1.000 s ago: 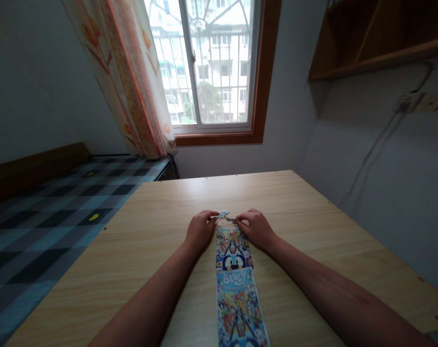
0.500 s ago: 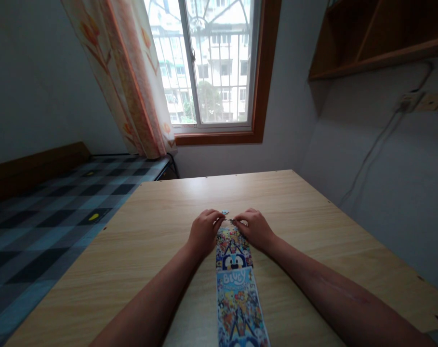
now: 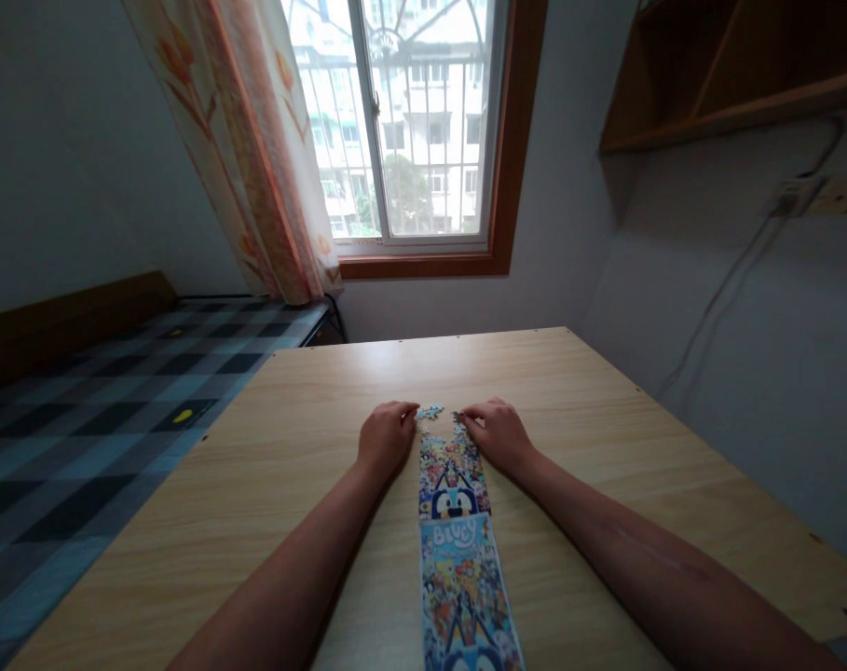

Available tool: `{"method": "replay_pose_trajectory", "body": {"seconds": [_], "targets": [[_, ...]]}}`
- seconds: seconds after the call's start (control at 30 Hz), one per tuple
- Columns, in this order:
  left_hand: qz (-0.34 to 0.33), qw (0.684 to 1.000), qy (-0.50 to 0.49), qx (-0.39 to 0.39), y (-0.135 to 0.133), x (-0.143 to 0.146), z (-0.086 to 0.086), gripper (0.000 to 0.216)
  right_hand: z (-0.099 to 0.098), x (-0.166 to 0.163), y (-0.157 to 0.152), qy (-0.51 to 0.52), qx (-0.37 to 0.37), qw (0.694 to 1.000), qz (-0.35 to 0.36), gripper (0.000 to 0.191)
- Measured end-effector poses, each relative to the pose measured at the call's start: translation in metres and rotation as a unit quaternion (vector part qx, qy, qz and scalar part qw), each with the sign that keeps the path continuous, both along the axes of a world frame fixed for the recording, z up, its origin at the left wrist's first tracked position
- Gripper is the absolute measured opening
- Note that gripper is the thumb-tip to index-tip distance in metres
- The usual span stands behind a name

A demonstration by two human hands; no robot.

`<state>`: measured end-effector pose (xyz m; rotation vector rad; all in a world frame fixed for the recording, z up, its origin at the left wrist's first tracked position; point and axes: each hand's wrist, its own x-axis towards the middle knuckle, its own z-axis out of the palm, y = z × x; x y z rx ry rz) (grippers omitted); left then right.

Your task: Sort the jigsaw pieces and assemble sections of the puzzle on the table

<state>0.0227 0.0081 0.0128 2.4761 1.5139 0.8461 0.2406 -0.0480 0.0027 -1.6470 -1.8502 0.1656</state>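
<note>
A long, narrow puzzle strip lies flat on the wooden table, running straight away from the person, with a blue cartoon dog and the word "Bluey" printed near its middle. Its near end runs out of the picture at the bottom edge, and its far end is uneven, the right side reaching farther than the left. Just past that far end lies a small loose piece, pale blue, flat on the table and close to the strip; whether it touches the strip is too small to tell. The left hand rests on the table just left of the strip's far end, fingers curled in a narrow shape, with the fingertips at the left edge of the piece; I cannot tell whether they grip it or only touch it. The right hand rests just right of the strip, also half curled, its fingertips on the far right corner of the strip; whether it pinches or presses there I cannot tell. Both bare forearms lie along either side of the strip. Beyond the table is a window with a wooden frame and a patterned curtain drawn to its left. A bed with a checked cover stands to the left of the table. On the right wall hang a wooden shelf and a socket with a cable running down.
</note>
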Motion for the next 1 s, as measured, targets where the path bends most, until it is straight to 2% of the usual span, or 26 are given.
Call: {"method": "replay_pose_trajectory", "body": {"seconds": [0.17, 0.33, 0.43, 0.67, 0.87, 1.0], "targets": [[0.002, 1.000, -0.027, 0.007, -0.001, 0.002, -0.001, 0.024, -0.002, -0.001, 0.008, -0.014, -0.015, 1.000, -0.011, 0.024], [-0.016, 1.000, -0.023, 0.002, 0.000, 0.004, -0.002, 0.023, -0.003, -0.005, 0.013, -0.044, -0.020, 0.998, 0.036, 0.034], [-0.024, 1.000, -0.018, 0.010, 0.001, 0.002, -0.004, 0.024, -0.004, 0.001, 0.012, -0.042, -0.005, 0.998, 0.038, 0.039], [-0.073, 0.995, 0.011, 0.063, -0.001, 0.001, -0.007, 0.020, -0.001, 0.016, 0.008, -0.032, -0.007, 0.999, 0.033, 0.026], [-0.064, 0.994, 0.050, 0.072, -0.005, 0.008, -0.002, 0.015, 0.006, -0.003, -0.001, -0.080, 0.006, 0.994, 0.070, 0.030], [-0.060, 0.994, 0.064, 0.067, -0.007, 0.010, 0.000, 0.015, 0.005, -0.013, -0.004, -0.123, -0.027, 0.987, 0.102, 0.034]]}}
